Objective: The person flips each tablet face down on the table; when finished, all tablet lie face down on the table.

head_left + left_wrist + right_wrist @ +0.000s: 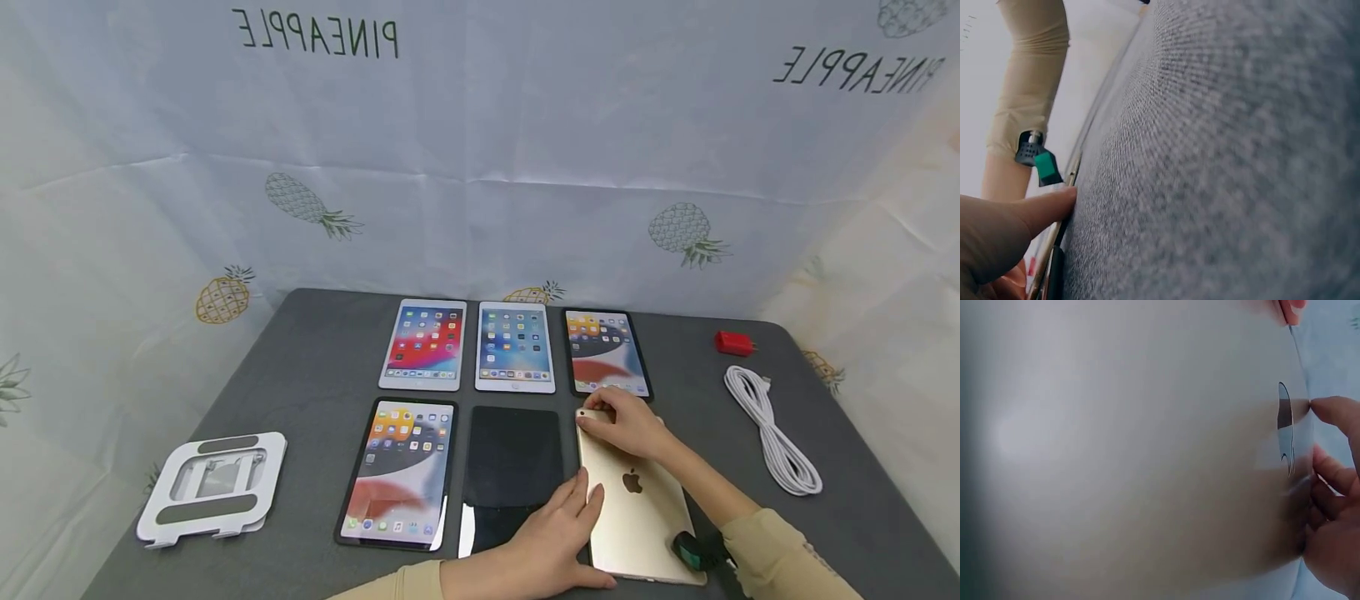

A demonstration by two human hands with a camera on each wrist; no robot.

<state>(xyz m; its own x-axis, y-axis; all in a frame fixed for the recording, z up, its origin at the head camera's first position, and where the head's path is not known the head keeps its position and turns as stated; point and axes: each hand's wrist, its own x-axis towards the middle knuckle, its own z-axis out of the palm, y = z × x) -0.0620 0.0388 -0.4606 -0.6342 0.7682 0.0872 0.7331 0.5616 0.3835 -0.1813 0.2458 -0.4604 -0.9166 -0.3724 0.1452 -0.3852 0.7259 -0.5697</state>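
Observation:
A gold tablet [633, 508] lies back side up at the front right, its dark apple logo showing. My right hand [626, 423] grips its upper left corner, thumb on the back and fingers curled at the top edge; that hand [1338, 487] also shows in the right wrist view. My left hand [551, 537] touches the lower left side, its fingers fairly straight along the edge. In the left wrist view the left thumb [1041, 212] meets the tablet's edge. Beside it lies a tablet with a dark screen [513, 458], partly covered by the left hand.
Lit tablets stand in the back row: two white ones [423, 343] [515, 346] and a black one [607, 350]. Another lit tablet [397, 475] lies front left. A folded white stand [213, 483] is at far left. Right are a red charger [735, 342] and coiled white cable [772, 433].

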